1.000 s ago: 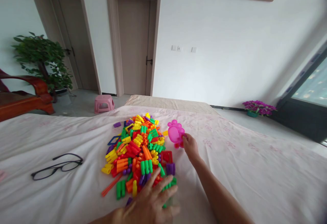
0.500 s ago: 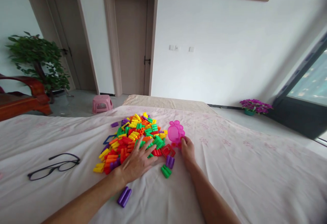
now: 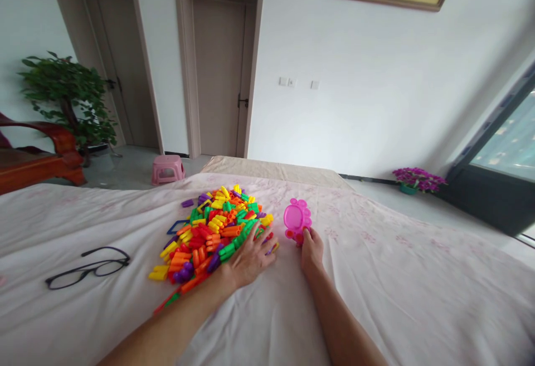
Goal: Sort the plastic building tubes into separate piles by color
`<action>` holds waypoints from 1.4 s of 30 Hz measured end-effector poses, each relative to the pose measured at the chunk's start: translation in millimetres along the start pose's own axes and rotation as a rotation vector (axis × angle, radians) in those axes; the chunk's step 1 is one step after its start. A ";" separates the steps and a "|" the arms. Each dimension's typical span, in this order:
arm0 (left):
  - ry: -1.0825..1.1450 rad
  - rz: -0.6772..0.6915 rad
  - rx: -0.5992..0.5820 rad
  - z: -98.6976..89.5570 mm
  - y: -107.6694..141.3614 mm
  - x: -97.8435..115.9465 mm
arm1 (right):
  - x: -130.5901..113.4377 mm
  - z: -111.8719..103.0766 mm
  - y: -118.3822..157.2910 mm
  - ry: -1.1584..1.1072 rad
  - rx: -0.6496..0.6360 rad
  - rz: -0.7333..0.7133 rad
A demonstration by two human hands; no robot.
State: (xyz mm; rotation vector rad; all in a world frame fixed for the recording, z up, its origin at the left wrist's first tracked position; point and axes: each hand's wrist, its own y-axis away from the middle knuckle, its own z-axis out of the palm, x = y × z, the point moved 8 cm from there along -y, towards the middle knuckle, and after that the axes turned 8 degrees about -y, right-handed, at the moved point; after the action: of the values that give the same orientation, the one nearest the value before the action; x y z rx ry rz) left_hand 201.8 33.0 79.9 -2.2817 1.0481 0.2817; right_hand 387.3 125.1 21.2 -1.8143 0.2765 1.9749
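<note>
A pile of colourful plastic toy pieces (image 3: 209, 227), red, orange, yellow, green and purple, is heaped on the pale cloth. My left hand (image 3: 254, 255) lies palm down on the pile's near right edge, its fingers spread over some green and purple pieces. Those under the palm and forearm are hidden. Right of the heap, my right hand (image 3: 313, 248) pinches the lower end of a pink plastic piece (image 3: 297, 216). This piece has a flat rounded middle, a bumpy outer edge and red spots low down. It is held apart from the pile.
Black-framed glasses (image 3: 87, 271) lie on the cloth (image 3: 401, 293) left of the pile. Past the cloth stand a pink stool (image 3: 168, 170), a wooden armchair (image 3: 45, 154) and a potted plant (image 3: 67, 87). Purple flowers (image 3: 418, 176) are on the floor at right.
My left hand has slid right along the pile's near side. The loose purple and green pieces no longer show in their earlier spots. The right hand has moved slightly right with the pink piece.
</note>
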 end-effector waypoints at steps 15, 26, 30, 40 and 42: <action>-0.087 0.068 -0.043 -74.1 128.2 15.6 | -3.3 2.3 2.1 0.068 -0.013 -0.032; 0.016 -0.161 0.085 -61.0 158.7 -83.4 | 10.5 0.8 -4.2 0.104 -0.038 -0.097; -0.186 -0.582 0.098 -76.0 199.5 -132.6 | 6.4 1.3 -2.9 0.124 -0.040 -0.097; -0.127 -1.152 -0.465 -3.1 337.2 -220.5 | -2.6 2.0 3.4 0.118 -0.030 -0.072; -0.061 -1.119 -0.516 14.5 349.9 -225.4 | -2.5 2.1 4.4 0.104 -0.036 -0.061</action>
State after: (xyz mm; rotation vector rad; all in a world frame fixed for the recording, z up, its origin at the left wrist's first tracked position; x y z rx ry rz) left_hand -207.8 4.2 10.6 -2.8864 -0.4823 0.1425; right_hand 383.6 121.7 23.3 -1.9281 0.2168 1.8591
